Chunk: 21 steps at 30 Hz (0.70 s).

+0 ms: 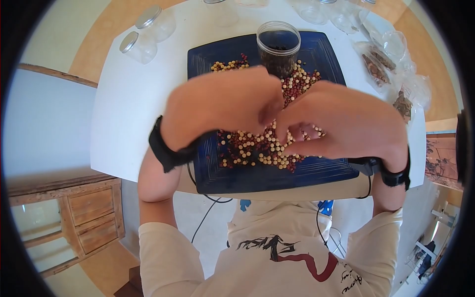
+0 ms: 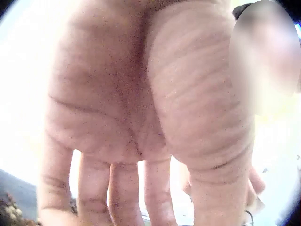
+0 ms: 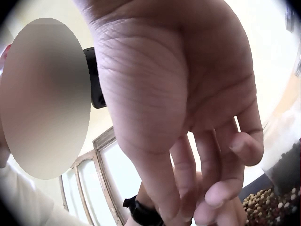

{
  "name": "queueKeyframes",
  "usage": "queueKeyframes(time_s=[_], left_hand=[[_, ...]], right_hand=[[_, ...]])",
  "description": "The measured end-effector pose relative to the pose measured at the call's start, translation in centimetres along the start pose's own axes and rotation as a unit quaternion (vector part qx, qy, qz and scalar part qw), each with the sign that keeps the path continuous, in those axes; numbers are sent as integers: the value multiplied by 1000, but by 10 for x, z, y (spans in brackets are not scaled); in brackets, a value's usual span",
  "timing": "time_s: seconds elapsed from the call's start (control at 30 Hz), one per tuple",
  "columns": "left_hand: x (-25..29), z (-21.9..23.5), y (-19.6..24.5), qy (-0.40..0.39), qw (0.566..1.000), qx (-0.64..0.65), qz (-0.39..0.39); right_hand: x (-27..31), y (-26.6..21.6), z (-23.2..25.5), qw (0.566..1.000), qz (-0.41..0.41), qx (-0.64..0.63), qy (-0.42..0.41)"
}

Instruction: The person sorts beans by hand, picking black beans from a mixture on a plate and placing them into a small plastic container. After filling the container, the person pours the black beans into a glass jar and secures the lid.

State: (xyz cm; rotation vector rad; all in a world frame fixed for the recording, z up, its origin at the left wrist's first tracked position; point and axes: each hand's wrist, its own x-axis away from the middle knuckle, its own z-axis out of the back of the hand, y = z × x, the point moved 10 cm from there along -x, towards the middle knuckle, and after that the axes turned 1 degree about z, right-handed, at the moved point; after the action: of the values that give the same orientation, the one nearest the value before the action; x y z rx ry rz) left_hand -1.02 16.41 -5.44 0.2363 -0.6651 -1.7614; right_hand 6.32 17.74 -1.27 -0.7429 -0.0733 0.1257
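Over a dark blue square tray point(image 1: 232, 182) my two hands come together, fingers close to each other. The left hand point(image 1: 225, 101) has long, nearly straight fingers in the left wrist view, with nothing showing in its palm. My right hand point(image 1: 346, 123) has loosely bent fingers, its palm bare in the right wrist view; its fingertips point(image 3: 216, 195) overlap the other hand there. Below lie mixed beans point(image 1: 247, 146), pale yellow, red and dark, scattered on the tray. A clear jar point(image 1: 278, 54) partly filled with dark beans stands lidless at the tray's far side.
Silver-lidded clear jars point(image 1: 143, 49) stand on the white table point(image 1: 118, 104) at the far left, with more jars point(image 1: 316, 12) along the back. Plastic bags point(image 1: 378, 67) with brown contents lie right of the tray. Thin cables point(image 1: 203, 218) hang at the table's near edge.
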Motion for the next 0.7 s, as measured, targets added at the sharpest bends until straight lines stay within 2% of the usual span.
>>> queueKeyframes(time_s=[0.07, 0.13, 0.17, 0.2, 0.27, 0.3, 0.33, 0.4, 0.53, 0.6, 0.7], left_hand=[[-1, 19, 0, 13, 1000, -2, -18], [6, 59, 10, 134, 989, -35, -55], [7, 72, 12, 169, 984, -23, -48], [5, 73, 10, 170, 984, -23, -46], [12, 98, 19, 302, 951, -41, -45], [10, 98, 11, 288, 955, -55, 33], [9, 101, 12, 290, 955, -54, 34], [2, 100, 2, 256, 962, 95, 30], [10, 104, 15, 320, 946, 41, -12], [5, 105, 5, 292, 951, 104, -4], [8, 106, 4, 299, 948, 108, -6]], right_hand=[[-6, 3, -27, 997, -8, 35, -69], [-8, 9, -39, 997, -13, 29, -63], [-12, 10, -44, 998, -1, 43, -53], [-15, 8, -46, 997, 11, 57, -43], [-18, 10, -53, 997, -4, 50, -58], [-20, 13, -56, 996, -22, 44, -72], [-21, 11, -57, 996, -21, 45, -74], [-21, 16, -65, 991, -60, 4, -118], [-23, 17, -69, 986, -76, 14, -145], [-24, 18, -70, 987, -80, -6, -141], [-26, 18, -73, 985, -84, 8, -151]])
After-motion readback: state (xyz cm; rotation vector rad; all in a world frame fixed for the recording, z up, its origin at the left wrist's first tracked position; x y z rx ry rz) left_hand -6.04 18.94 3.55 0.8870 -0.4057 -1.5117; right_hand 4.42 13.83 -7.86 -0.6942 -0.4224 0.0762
